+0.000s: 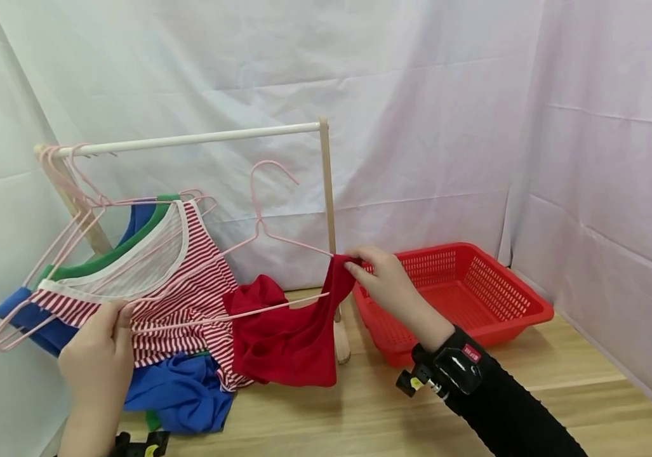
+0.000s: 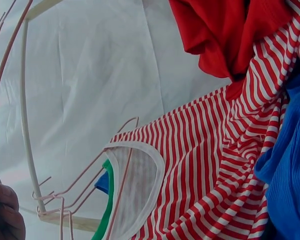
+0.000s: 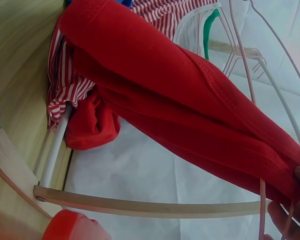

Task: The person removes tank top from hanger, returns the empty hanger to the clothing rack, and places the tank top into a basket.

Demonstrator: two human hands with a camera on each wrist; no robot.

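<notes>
My left hand [image 1: 99, 355] grips the left end of a pink wire hanger [image 1: 259, 219], which is held up in front of the rack. At the hanger's other end, my right hand [image 1: 388, 285] pinches the shoulder of a red garment [image 1: 286, 355]. That shoulder lies over the hanger's right arm, and the rest of the cloth droops below. In the right wrist view the red cloth [image 3: 165, 95] stretches down from my fingertips [image 3: 280, 215]. Beside my left hand, a red-and-white striped shirt [image 1: 206, 279] hangs on another pink hanger.
The clothes rack has a white rail [image 1: 200, 136] and a wooden post [image 1: 327, 190]. Behind the striped shirt hang green and blue garments [image 1: 183, 390]. A red plastic basket [image 1: 463, 333] stands at the right on the wooden table [image 1: 565, 381]. White cloth walls surround the table.
</notes>
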